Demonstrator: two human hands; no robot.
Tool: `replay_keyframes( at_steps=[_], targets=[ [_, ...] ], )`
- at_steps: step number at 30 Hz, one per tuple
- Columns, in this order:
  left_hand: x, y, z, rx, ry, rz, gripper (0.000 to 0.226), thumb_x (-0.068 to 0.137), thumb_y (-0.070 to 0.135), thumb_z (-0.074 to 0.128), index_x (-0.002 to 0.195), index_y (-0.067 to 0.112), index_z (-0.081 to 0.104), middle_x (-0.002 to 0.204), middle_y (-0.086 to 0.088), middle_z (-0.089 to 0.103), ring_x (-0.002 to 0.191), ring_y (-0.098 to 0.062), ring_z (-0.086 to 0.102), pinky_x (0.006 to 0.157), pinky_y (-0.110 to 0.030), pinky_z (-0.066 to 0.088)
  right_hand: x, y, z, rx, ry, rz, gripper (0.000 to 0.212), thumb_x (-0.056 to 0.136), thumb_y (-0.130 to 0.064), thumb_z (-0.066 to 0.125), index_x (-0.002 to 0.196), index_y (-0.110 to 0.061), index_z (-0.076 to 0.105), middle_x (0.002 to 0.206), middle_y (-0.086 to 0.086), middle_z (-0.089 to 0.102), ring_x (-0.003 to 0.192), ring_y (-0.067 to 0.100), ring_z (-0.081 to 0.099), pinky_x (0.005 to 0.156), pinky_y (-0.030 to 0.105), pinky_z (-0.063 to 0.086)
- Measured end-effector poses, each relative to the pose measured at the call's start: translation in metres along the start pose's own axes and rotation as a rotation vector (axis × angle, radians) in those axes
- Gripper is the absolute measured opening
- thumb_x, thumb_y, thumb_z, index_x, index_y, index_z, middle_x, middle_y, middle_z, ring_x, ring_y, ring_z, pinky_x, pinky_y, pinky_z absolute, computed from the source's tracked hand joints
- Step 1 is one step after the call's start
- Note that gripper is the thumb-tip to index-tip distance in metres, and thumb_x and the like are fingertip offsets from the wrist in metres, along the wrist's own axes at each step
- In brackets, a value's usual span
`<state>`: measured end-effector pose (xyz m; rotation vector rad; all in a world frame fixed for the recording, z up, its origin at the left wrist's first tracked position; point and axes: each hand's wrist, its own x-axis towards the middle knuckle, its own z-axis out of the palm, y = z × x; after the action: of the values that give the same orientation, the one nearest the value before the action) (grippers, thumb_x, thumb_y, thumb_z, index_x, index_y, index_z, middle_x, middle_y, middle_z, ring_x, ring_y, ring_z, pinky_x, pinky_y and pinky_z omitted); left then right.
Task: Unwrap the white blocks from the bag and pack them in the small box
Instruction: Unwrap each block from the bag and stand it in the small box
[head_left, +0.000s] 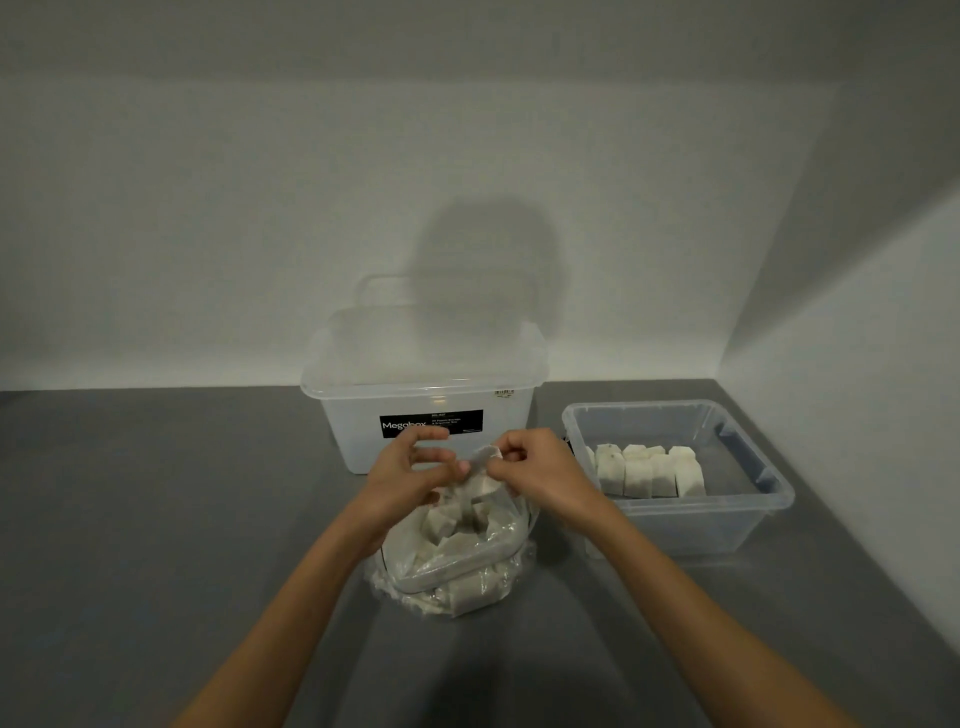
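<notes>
Bag, lidded tub behind, small box right

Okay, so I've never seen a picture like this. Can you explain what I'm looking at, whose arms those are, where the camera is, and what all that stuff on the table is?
There is no machine here. This is a single picture from a camera worn on a person's head, looking forward and down, so the two arms reaching in from below are that person's own. The left hand and the right hand together pinch a wrapped block just above a clear bag that holds more such blocks. They seem to be peeling off its wrapper. The bag sits on a grey table. To the right stands a small box, clear and open, with white blocks already standing inside. Behind the bag is a large box with its lid on and a black Megabox label.
</notes>
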<state>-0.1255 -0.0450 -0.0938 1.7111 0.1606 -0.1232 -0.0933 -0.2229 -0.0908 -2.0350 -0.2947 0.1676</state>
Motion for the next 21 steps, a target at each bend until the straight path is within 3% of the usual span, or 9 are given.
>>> replay_keyframes(
  at_steps=[3,8,14,18,21],
  targets=[
    [-0.001,0.004,0.005,0.124,-0.062,0.109,0.034,0.080,0.019,0.075,0.111,0.022,0.062,0.104,-0.005,0.066,0.087,-0.022,0.068,0.073,-0.030,0.056,0.001,-0.005,-0.009,-0.163,-0.057,-0.057,0.008,0.082,-0.023,0.068,0.083,-0.016,0.071,0.062,-0.008,0.060,0.060,0.005,0.055,0.063,0.024,0.049],
    [-0.002,0.004,0.016,-0.053,-0.059,0.088,0.024,0.081,0.008,0.072,0.104,0.009,0.064,0.093,-0.015,0.068,0.079,-0.018,0.070,0.066,-0.026,0.057,0.002,-0.004,-0.013,-0.010,-0.001,-0.064,0.012,0.082,-0.015,0.072,0.094,-0.015,0.068,0.066,-0.001,0.064,0.062,0.009,0.062,0.067,0.029,0.056],
    [-0.001,0.001,0.020,-0.262,-0.151,0.009,0.033,0.083,0.004,0.069,0.116,0.006,0.061,0.104,-0.022,0.070,0.098,-0.034,0.068,0.090,-0.039,0.055,0.004,-0.008,-0.015,0.026,0.074,-0.117,0.009,0.085,-0.013,0.070,0.088,-0.020,0.067,0.058,-0.003,0.063,0.056,0.011,0.061,0.062,0.028,0.056],
    [0.001,0.000,0.018,-0.195,-0.178,0.033,0.038,0.079,0.001,0.071,0.115,0.008,0.061,0.103,-0.019,0.071,0.098,-0.031,0.069,0.091,-0.040,0.055,0.005,-0.010,-0.014,-0.095,0.066,-0.178,0.008,0.086,-0.022,0.070,0.094,-0.021,0.070,0.060,-0.003,0.066,0.054,0.001,0.059,0.060,0.017,0.052],
    [0.000,-0.001,0.015,-0.135,-0.183,0.053,0.037,0.076,0.001,0.075,0.110,0.007,0.064,0.102,-0.018,0.071,0.097,-0.030,0.069,0.088,-0.037,0.055,0.008,-0.014,-0.014,-0.038,0.118,-0.216,0.005,0.085,-0.021,0.071,0.088,-0.018,0.073,0.074,-0.007,0.069,0.067,0.001,0.062,0.063,0.013,0.048]
  ],
)
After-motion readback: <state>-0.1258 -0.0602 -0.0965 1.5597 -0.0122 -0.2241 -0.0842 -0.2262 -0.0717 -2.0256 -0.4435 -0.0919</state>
